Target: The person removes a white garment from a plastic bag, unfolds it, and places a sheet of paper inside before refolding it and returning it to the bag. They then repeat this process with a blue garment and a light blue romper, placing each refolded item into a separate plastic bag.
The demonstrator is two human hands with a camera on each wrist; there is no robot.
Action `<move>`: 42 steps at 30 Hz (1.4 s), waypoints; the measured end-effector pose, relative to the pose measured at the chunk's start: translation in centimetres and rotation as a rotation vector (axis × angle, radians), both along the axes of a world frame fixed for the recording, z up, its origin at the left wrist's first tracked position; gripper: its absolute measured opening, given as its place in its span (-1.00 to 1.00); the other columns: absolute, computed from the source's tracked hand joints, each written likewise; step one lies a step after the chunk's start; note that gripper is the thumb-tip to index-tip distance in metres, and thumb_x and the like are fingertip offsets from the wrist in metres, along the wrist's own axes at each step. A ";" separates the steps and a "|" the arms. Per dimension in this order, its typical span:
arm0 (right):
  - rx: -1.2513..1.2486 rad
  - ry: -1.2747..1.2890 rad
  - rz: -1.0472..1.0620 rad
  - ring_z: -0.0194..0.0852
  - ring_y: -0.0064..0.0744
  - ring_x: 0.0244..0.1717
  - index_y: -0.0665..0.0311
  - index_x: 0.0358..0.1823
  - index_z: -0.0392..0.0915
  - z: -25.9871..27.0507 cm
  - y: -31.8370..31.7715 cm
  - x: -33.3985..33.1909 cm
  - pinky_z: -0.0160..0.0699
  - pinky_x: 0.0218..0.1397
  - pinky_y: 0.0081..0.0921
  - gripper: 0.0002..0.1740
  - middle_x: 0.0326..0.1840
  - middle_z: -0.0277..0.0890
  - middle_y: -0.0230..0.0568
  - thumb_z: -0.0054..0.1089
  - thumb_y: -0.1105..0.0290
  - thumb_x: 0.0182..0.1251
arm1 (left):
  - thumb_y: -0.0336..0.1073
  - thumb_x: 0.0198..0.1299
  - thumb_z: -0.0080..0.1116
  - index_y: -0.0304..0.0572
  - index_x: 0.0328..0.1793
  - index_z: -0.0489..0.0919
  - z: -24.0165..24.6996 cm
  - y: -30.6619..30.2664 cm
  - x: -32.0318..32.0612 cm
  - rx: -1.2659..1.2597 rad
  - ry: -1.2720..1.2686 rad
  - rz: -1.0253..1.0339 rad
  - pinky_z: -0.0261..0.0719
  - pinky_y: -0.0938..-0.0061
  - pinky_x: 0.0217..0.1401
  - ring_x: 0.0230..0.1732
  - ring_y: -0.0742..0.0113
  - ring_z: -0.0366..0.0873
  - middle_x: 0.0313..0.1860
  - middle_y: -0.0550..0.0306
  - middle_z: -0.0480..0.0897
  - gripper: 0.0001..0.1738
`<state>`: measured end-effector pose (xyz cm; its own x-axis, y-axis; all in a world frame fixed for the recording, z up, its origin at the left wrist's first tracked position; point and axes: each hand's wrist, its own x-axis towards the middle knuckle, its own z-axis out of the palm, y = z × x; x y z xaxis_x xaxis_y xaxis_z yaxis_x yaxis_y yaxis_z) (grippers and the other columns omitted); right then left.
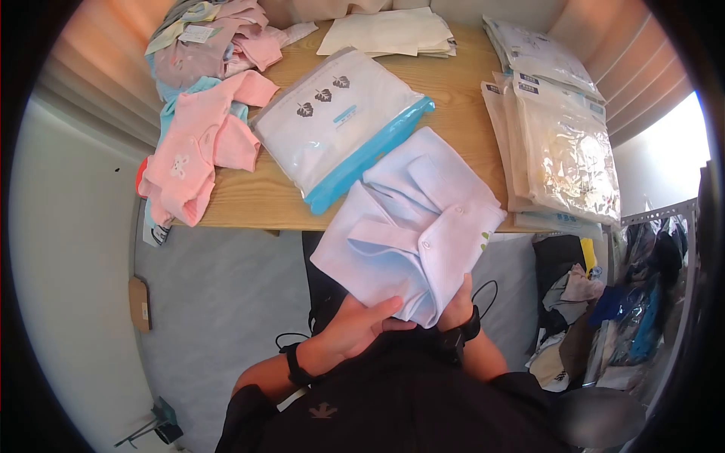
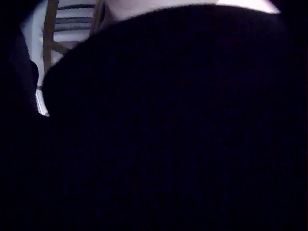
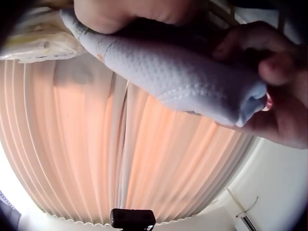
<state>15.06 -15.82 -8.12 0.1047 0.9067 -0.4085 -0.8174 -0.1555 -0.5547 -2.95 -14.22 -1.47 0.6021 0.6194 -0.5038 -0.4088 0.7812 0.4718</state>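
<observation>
A folded pale lavender-white garment (image 1: 423,219) with snaps and a small green print is held up over the table's front edge. My left hand (image 1: 362,325) grips its lower left part, thumb on top of the cloth. Its lower right edge is held by my right hand (image 1: 458,306), whose fingers are mostly hidden under it. In the right wrist view, the garment's rolled, dotted edge (image 3: 168,77) lies between the fingers of the right hand (image 3: 134,12) and the left hand (image 3: 284,91). Dark cloth fills most of the left wrist view.
Behind the garment, a white and blue plastic package (image 1: 340,121) lies on the wooden table (image 1: 461,90). Pink baby clothes (image 1: 200,143) lie at left beside a clothing pile (image 1: 219,38). White sheets (image 1: 389,32) are at the back, clear-bagged packs (image 1: 566,143) at right. A rack (image 1: 657,215) stands lower right.
</observation>
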 end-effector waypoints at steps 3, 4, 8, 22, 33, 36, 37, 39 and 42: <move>0.199 0.341 0.088 0.43 0.06 0.39 0.27 0.51 0.27 -3.3 -0.9 0.5 0.41 0.47 -0.02 -0.16 0.43 0.42 0.03 -0.28 -0.27 0.51 | -0.36 0.38 0.26 -0.16 0.46 0.38 0.0 0.4 0.9 -0.040 0.093 -0.036 0.80 0.30 0.06 0.17 0.26 0.65 0.27 0.10 0.58 -0.45; 0.259 0.451 0.117 0.41 0.07 0.40 0.25 0.52 0.26 -4.1 -0.9 0.5 0.39 0.48 -0.01 -0.12 0.44 0.40 0.04 -0.29 -0.31 0.48 | -0.35 0.38 0.25 -0.16 0.46 0.38 -0.1 0.5 1.2 -0.046 0.121 -0.048 0.82 0.35 0.03 0.14 0.27 0.67 0.25 0.10 0.59 -0.45; 0.222 0.303 0.137 0.43 0.00 0.38 0.35 0.45 0.31 -3.8 -0.2 1.3 0.40 0.48 -0.02 -0.22 0.38 0.44 0.02 0.03 -0.15 0.48 | -0.34 0.33 0.33 -0.17 0.36 0.46 0.3 1.3 0.7 -0.045 0.120 -0.120 0.77 0.31 0.05 0.12 0.27 0.65 0.16 0.14 0.63 -0.50; 0.186 0.257 0.072 0.43 0.00 0.38 0.34 0.45 0.31 -3.6 1.6 2.2 0.40 0.47 -0.03 -0.23 0.39 0.44 0.01 0.01 -0.14 0.49 | -0.27 0.10 0.56 -0.32 0.49 0.37 -0.1 0.9 -2.9 0.574 0.284 -0.310 0.38 0.27 0.47 0.34 0.15 0.51 0.21 -0.03 0.63 -0.15; 0.195 0.251 0.036 0.43 -0.01 0.38 0.34 0.46 0.32 -3.5 2.5 2.6 0.40 0.47 -0.04 -0.24 0.39 0.45 0.00 0.00 -0.14 0.50 | -0.44 0.37 0.15 -0.28 0.10 0.62 5.8 11.0 -10.3 0.925 0.967 -0.625 0.62 0.49 -0.13 -0.25 0.37 0.67 -0.15 0.12 0.71 -0.77; 0.201 0.241 0.022 0.43 -0.01 0.38 0.34 0.46 0.32 -3.3 2.8 2.9 0.40 0.47 -0.04 -0.24 0.39 0.45 0.00 -0.01 -0.14 0.50 | -0.43 0.34 0.17 -0.25 0.15 0.60 6.4 14.9 -9.0 1.052 1.046 -0.358 0.60 0.53 -0.07 -0.16 0.39 0.66 -0.15 0.17 0.66 -0.73; 0.198 0.238 0.022 0.43 -0.01 0.38 0.34 0.46 0.32 -3.2 2.9 2.8 0.40 0.47 -0.04 -0.24 0.39 0.45 0.00 -0.01 -0.14 0.50 | -0.41 0.30 0.21 -0.24 0.17 0.58 5.9 16.5 -8.1 1.147 1.096 -0.270 0.61 0.48 -0.02 -0.10 0.32 0.67 -0.10 0.15 0.66 -0.68; 0.203 0.237 0.010 0.43 -0.01 0.37 0.33 0.46 0.32 -3.2 2.9 3.1 0.40 0.47 -0.04 -0.24 0.39 0.45 0.00 -0.01 -0.14 0.50 | -0.37 0.21 0.29 -0.22 0.23 0.55 4.7 19.2 -5.9 1.449 1.236 -0.245 0.60 0.36 0.09 0.03 0.17 0.64 0.05 0.03 0.61 -0.56; 0.205 0.239 0.000 0.43 -0.01 0.37 0.33 0.46 0.32 -3.2 3.0 3.2 0.40 0.47 -0.05 -0.24 0.39 0.45 0.00 -0.02 -0.14 0.50 | -0.29 0.09 0.40 -0.17 0.34 0.47 3.0 21.1 -3.7 1.724 1.415 -0.324 0.53 0.22 0.28 0.24 -0.01 0.52 0.25 -0.08 0.52 -0.35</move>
